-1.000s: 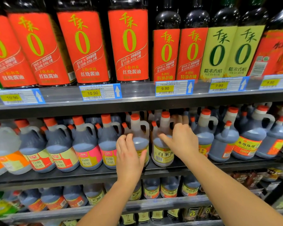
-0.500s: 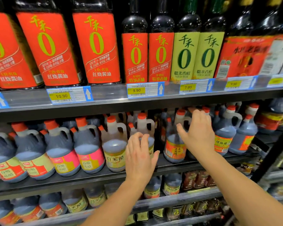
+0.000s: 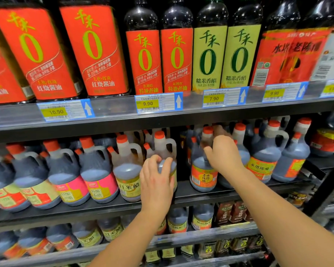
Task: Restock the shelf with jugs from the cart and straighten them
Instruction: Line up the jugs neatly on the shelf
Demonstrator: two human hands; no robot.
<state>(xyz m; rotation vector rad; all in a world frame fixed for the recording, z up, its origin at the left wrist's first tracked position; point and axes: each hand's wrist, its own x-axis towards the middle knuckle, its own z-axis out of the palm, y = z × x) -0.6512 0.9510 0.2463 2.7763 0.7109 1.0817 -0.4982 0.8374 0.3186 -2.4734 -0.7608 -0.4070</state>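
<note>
Both bare forearms reached up from the bottom edge toward the middle shelf. The left hand lay on the front of a yellow-label jug, fingers curved over its shoulder and holding it. That jug stood upright at the shelf's front edge, touching a matching white-vinegar jug on its left. A dark gap separated it from the orange-label jug to its right, which also stood upright on the shelf. The right hand gripped this one high up, thumb on the neck and fingers wrapped behind near the handle. Beyond to the left ran a row of pink-label jugs, and more dark jugs filled the right end. Below, a lower shelf carried smaller jugs. Above the hands, price tags lined the upper shelf's edge, beneath tall red-label bottles and green-label bottles.
</note>
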